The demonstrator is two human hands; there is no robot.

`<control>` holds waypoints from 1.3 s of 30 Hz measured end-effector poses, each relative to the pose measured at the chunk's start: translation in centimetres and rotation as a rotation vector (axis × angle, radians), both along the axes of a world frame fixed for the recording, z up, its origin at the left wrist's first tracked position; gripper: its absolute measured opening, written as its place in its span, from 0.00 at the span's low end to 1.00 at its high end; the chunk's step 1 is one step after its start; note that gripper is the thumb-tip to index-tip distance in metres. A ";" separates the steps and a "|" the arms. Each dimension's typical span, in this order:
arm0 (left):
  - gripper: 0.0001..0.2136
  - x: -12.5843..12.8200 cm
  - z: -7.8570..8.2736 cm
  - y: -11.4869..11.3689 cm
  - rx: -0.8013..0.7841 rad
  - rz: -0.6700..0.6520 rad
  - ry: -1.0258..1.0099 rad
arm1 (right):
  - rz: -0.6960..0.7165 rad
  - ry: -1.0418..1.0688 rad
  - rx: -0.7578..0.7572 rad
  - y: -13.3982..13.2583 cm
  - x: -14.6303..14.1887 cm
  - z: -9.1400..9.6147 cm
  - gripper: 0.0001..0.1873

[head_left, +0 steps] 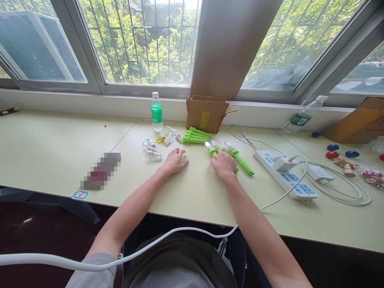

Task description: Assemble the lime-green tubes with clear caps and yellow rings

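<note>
My left hand [175, 161] rests flat on the pale table [60, 148], fingers apart, holding nothing, just right of several clear plastic caps [151, 150]. My right hand [223, 165] lies over a green stick with a clear tip [212, 149], fingers curled down on it. Another green stick [240, 158] lies just to the right of that hand, and a third pokes out beside the first. A pile of green handles [195, 136] lies further back between the hands.
A water bottle [156, 111] and an open cardboard box [206, 113] stand by the window sill. A white power strip [285, 174] with a charger and cables lies to the right. Coloured round pieces [333, 147] and a second bottle [303, 117] sit far right.
</note>
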State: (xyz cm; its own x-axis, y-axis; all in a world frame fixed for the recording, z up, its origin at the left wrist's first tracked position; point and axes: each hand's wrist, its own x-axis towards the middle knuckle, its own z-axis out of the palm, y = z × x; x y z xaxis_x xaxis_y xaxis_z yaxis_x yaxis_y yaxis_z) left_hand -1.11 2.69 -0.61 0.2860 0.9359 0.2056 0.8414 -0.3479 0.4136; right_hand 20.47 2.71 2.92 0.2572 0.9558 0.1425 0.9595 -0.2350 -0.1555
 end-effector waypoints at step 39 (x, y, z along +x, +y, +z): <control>0.22 -0.1 0.0 -0.2 0.019 -0.023 0.027 | -0.060 -0.027 0.200 0.7 1.7 -0.8 0.19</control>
State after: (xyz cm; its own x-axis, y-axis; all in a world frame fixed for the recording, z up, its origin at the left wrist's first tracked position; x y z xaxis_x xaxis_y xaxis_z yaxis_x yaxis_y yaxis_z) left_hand -1.25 2.53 -0.61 0.3134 0.9249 0.2152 0.8436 -0.3752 0.3841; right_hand 22.17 3.38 2.09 0.3066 0.8907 0.3357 0.9491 -0.2593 -0.1789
